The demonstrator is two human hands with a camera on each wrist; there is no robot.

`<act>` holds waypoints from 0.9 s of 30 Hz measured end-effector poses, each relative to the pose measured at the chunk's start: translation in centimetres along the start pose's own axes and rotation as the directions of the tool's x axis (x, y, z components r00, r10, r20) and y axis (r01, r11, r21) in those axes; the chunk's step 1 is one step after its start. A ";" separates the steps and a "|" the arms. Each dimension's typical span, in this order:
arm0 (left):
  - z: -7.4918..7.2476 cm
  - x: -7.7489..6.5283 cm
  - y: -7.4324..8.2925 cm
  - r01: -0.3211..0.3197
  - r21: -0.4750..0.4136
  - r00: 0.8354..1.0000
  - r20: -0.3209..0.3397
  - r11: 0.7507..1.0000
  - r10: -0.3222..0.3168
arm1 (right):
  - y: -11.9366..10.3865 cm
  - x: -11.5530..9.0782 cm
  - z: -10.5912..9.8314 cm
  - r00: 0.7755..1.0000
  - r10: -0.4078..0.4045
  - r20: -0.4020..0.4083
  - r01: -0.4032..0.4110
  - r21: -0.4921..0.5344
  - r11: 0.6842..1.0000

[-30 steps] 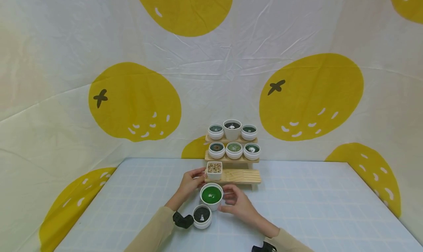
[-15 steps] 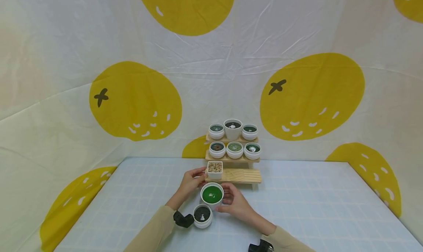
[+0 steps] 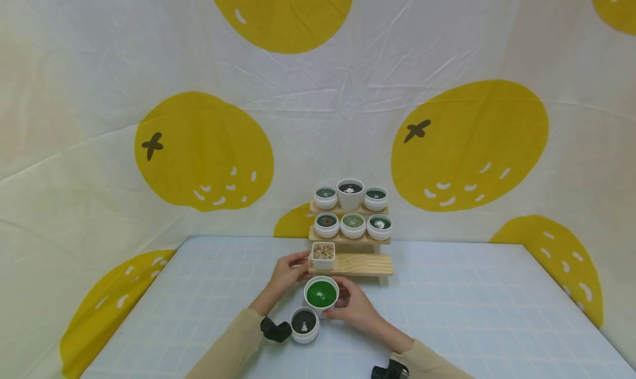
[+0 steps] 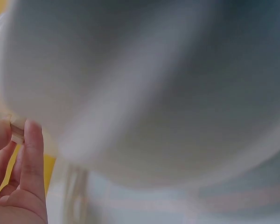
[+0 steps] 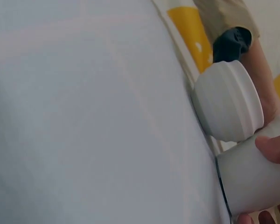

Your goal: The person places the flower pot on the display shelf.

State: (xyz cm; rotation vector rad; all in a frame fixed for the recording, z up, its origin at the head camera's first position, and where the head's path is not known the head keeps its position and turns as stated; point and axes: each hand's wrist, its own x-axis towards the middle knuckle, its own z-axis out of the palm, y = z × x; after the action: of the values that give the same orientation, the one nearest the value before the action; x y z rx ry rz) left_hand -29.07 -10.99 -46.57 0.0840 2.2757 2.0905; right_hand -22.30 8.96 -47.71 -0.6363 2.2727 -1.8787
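Observation:
A white cup with a green top (image 3: 321, 294) stands on the table, gripped by my right hand (image 3: 359, 308). In the right wrist view the thumb (image 5: 276, 148) lies on the cup's side (image 5: 252, 179), and fingertips show at its base. My left hand (image 3: 286, 275) pinches the left end of the wooden stand's lowest shelf (image 3: 365, 264); the left wrist view shows thumb and finger at the wood edge (image 4: 18, 134). Beside that hand, on the shelf, sits a square white pot of grainy bits (image 3: 323, 256). A ridged white pot with a dark top (image 3: 304, 325) stands nearest me, close to the left wrist.
The stand's middle shelf (image 3: 350, 240) and top shelf (image 3: 332, 208) bear several white pots with dark or green tops. A checked blue cloth (image 3: 462, 307) covers the table. Behind hangs a white curtain (image 3: 333, 130) printed with yellow fruit.
My right hand has moved slightly left and taken hold of the green-topped cup, which has shifted a little to the right. My left hand has stayed at the stand.

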 end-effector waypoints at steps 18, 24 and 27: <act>0.1 -0.1 0.1 -0.010 0.009 1.000 0.006 1.000 0.010 | -0.1 0.1 0.3 1.000 0.001 0.014 -0.001 -0.002 1.000; 0.1 -0.2 0.3 0.000 0.021 1.000 0.007 1.000 0.000 | -0.3 -0.4 0.2 1.000 -0.005 0.012 0.004 0.017 1.000; 0.0 -0.2 0.5 0.003 0.018 1.000 0.005 1.000 -0.003 | -0.4 -0.6 0.0 1.000 -0.008 0.011 0.008 0.018 1.000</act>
State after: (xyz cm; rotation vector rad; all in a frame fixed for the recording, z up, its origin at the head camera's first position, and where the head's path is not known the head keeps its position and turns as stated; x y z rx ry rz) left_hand -28.83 -10.92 -46.06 0.0855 2.2905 2.0665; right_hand -21.64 9.13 -47.44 -0.6525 2.2474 -1.8919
